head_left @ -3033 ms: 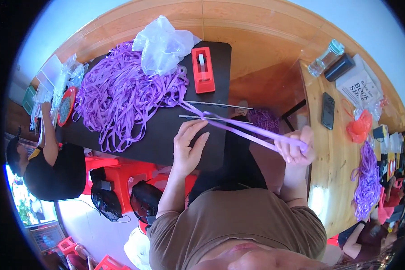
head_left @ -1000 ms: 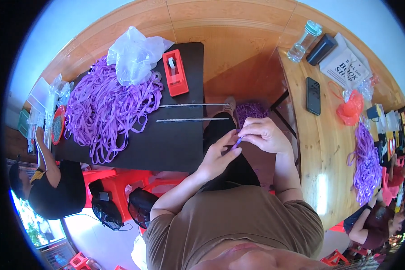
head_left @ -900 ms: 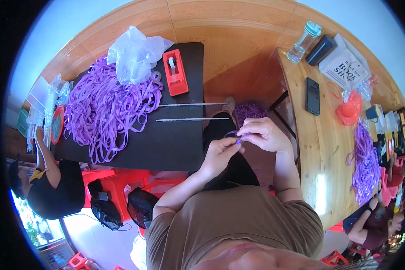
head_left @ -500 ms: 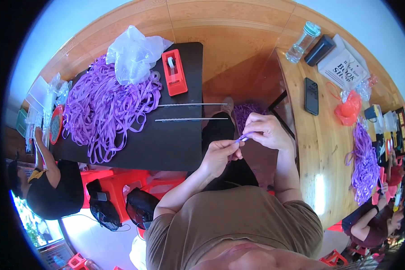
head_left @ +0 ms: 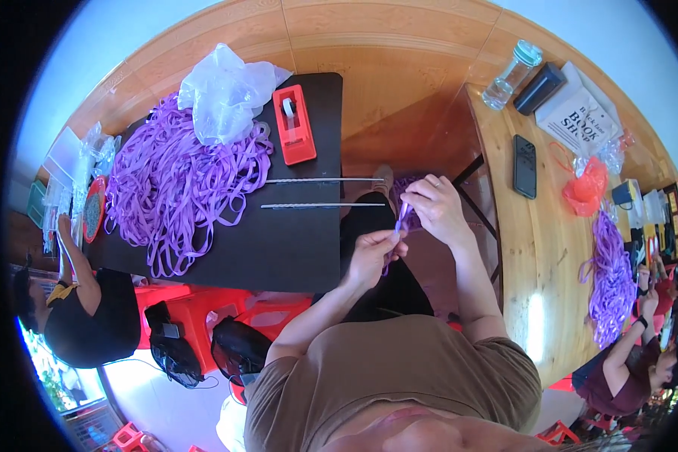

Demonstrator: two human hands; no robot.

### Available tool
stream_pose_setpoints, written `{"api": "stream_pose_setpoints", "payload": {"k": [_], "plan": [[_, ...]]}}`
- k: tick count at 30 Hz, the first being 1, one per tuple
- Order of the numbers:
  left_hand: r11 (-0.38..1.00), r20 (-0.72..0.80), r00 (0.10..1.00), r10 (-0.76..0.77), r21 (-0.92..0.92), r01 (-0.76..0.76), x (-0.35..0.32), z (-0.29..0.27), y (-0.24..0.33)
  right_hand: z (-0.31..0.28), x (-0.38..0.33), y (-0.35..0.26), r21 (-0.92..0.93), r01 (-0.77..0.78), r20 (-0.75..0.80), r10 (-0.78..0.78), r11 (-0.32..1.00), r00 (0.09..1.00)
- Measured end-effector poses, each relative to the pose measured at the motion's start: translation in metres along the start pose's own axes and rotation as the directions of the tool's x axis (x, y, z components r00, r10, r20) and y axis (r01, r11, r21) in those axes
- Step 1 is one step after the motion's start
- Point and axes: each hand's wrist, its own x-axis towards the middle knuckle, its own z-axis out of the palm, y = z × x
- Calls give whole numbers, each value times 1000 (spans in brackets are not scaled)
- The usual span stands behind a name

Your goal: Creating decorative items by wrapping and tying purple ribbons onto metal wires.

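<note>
Our left hand (head_left: 371,256) and right hand (head_left: 435,207), spread apart seconds ago, now pinch one folded purple ribbon (head_left: 400,223) together, at four o'clock from the ribbon pile (head_left: 177,188).

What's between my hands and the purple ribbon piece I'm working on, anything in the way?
Nothing visible is. Both the left hand and the right hand already pinch the purple ribbon piece in their fingertips, above the lap and beside the black table. The two metal rods lie on the table to the left, apart from the hands.
</note>
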Motion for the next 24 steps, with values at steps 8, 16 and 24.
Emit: {"api": "stream_pose_setpoints", "payload": {"k": [8, 16, 24], "plan": [[925, -20, 928, 371, 100, -367, 48, -18, 2, 49, 28, 24, 156, 24, -316, 27, 987, 948], [843, -70, 841, 537, 75, -532, 60, -28, 7, 89, 45, 35, 294, 3, -272, 81, 956, 959], [817, -148, 809, 568, -13, -576, 59, -23, 11, 117, 34, 33, 360, -67, -189, 143, 930, 972]]}}
